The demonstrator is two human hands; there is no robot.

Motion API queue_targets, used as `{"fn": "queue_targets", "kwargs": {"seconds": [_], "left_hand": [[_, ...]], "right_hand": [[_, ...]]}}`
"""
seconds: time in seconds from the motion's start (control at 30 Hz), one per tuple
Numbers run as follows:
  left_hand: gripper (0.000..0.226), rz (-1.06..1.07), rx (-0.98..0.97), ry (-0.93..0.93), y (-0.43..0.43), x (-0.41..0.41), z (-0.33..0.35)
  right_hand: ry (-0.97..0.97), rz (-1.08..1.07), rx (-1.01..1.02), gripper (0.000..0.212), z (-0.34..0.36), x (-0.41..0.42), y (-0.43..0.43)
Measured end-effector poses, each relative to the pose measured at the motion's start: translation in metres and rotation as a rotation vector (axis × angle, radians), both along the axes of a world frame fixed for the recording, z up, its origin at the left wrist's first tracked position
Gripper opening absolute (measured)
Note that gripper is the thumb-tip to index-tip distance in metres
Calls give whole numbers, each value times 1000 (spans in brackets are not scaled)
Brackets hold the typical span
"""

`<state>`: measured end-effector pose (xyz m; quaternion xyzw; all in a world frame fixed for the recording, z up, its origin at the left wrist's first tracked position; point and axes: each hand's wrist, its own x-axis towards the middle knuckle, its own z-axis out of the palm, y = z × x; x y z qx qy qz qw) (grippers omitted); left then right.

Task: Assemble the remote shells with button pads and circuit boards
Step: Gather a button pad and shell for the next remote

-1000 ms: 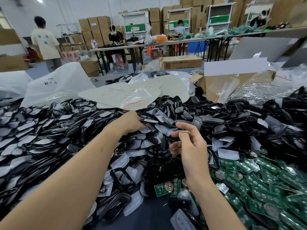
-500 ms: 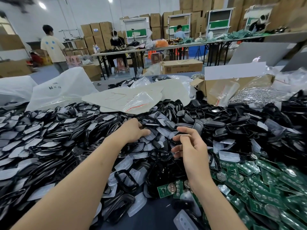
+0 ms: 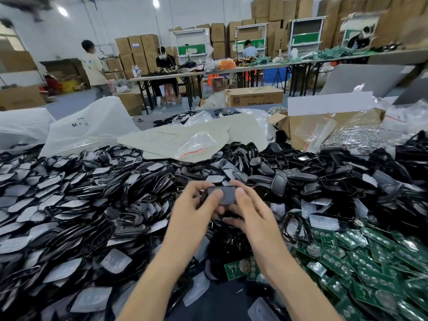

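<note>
Two-handed grip: left hand (image 3: 192, 213), right hand (image 3: 253, 220) pinch dark shell (image 3: 224, 194); open cardboard box (image 3: 294, 130) holds silvery parts (image 3: 357, 137).

Factory assembly workshop, worktop (image 3: 225, 302) heaped with black remote shells (image 3: 312, 177) and green circuit boards (image 3: 382, 274), big plastic bags (image 3: 88, 126), long tables (image 3: 254, 67) with seated workers (image 3: 164, 63) behind, metal racks (image 3: 305, 31), stacked cardboard cartons (image 3: 139, 49) along the back wall

2 bare forearms reach forward and converge; the left hand (image 3: 193, 213) and right hand (image 3: 253, 218) meet, curled fingers pinching 1 dark shell (image 3: 225, 193).
</note>
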<state>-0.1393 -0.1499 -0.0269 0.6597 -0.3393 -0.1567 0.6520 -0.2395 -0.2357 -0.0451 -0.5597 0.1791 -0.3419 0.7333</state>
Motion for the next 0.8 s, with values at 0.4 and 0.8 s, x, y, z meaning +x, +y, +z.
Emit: {"fn": "queue_targets", "kwargs": {"seconds": [0.4,0.8], "left_hand": [[9,-4,-220,152,3,-35,-21],[17,42,-237,169,2,-34,-26]], "right_hand": [[-22,-19,-30,19,-10,5,13],[-8,-5,-108,25,-12,3,16]]}}
